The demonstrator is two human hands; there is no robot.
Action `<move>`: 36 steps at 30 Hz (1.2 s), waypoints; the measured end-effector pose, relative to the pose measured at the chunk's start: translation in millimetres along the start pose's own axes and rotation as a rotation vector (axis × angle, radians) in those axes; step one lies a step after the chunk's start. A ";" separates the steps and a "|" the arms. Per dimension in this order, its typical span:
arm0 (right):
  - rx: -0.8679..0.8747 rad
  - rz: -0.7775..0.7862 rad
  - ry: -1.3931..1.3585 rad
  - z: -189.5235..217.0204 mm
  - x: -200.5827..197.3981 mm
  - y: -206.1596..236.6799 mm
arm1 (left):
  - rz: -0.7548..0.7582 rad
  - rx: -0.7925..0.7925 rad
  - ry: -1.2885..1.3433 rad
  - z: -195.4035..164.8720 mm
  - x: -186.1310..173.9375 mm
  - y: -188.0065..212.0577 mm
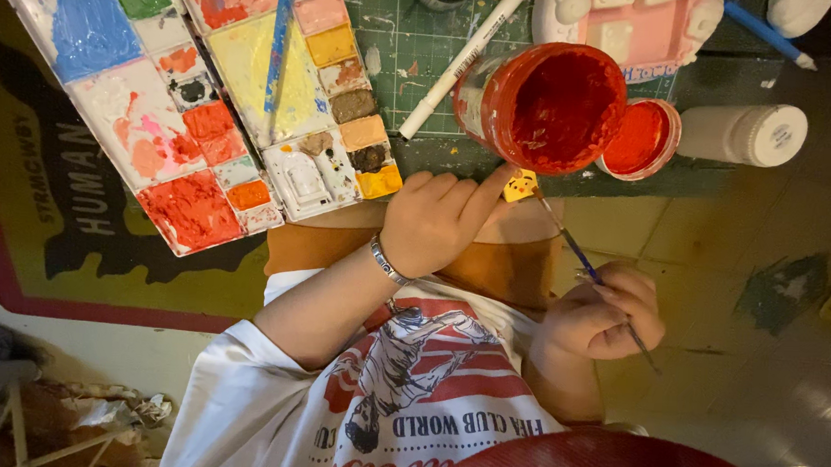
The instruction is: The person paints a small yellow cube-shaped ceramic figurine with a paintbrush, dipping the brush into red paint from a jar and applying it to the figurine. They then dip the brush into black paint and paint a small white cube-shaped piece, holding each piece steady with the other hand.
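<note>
right hand (603,318) is pinched shut on a thin brush (582,259), tip at the small yellow piece (521,184). left hand (440,216) pins that piece with closed fingers by the red paint jar (544,104), steadying it, i'd say.

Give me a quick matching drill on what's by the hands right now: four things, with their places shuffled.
1 thin paintbrush
2 open red paint jar
3 red lid
4 white marker pen

a lying just beside the jar
b held in the right hand
c on the green cutting mat, by the palette
d just above the left hand

Pairs: 1-b, 2-d, 3-a, 4-c
</note>
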State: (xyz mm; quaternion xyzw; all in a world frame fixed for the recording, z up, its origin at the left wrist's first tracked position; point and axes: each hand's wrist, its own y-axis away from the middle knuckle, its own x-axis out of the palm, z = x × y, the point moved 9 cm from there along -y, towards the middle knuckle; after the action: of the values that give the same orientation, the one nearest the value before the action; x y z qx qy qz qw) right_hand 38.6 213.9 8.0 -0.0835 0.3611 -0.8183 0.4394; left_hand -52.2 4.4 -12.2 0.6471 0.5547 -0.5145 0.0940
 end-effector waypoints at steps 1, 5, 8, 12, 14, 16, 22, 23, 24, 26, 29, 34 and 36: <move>0.004 -0.003 -0.001 -1.3 -0.6 -0.1 | -0.005 0.001 -0.010 -0.3 -0.3 -0.1; -0.030 0.017 -0.005 0.2 1.6 0.2 | -0.002 -0.009 -0.011 0.2 -0.4 -0.3; -0.006 0.047 0.016 -0.4 4.6 0.0 | -0.005 -0.008 -0.003 0.2 -0.8 -0.3; 0.003 0.059 -0.016 0.2 6.7 -0.9 | -0.015 -0.008 -0.003 0.2 -1.0 -0.4; -0.010 0.027 -0.001 0.5 4.6 -1.0 | -0.026 -0.008 -0.015 -0.1 -1.5 -0.5; -0.023 0.021 -0.007 0.3 4.0 -0.6 | -0.029 -0.008 -0.018 0.0 -1.5 -0.3; 0.084 -0.068 -0.044 -11.7 -12.0 1.7 | 0.003 -0.029 0.029 3.1 0.1 0.2; 0.121 -0.104 -0.048 -15.3 -18.1 1.6 | 0.016 -0.038 0.056 3.5 0.2 0.2; 0.157 -0.131 -0.094 -19.5 -23.5 0.6 | 0.015 -0.046 0.094 4.2 -1.1 0.1; 0.225 -0.188 -0.187 -28.7 -34.6 -2.8 | 0.009 -0.058 0.168 5.7 -4.5 -1.0; 0.411 -0.279 -0.378 -49.6 -49.5 -6.6 | 0.061 -0.060 0.251 5.9 -6.8 -3.0; 0.461 -0.321 -0.512 -50.5 -65.5 -11.3 | 0.095 -0.060 0.206 5.1 -9.0 -9.3; 0.444 -0.318 -0.501 -45.7 -70.0 -10.7 | 0.088 -0.061 0.186 3.5 -9.1 -9.0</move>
State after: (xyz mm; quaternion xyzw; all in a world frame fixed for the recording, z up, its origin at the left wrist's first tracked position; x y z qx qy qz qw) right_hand 52.7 296.0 -5.4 -0.2390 0.0383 -0.8888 0.3891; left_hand -60.2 -0.3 -2.7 0.7126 0.5476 -0.4304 0.0842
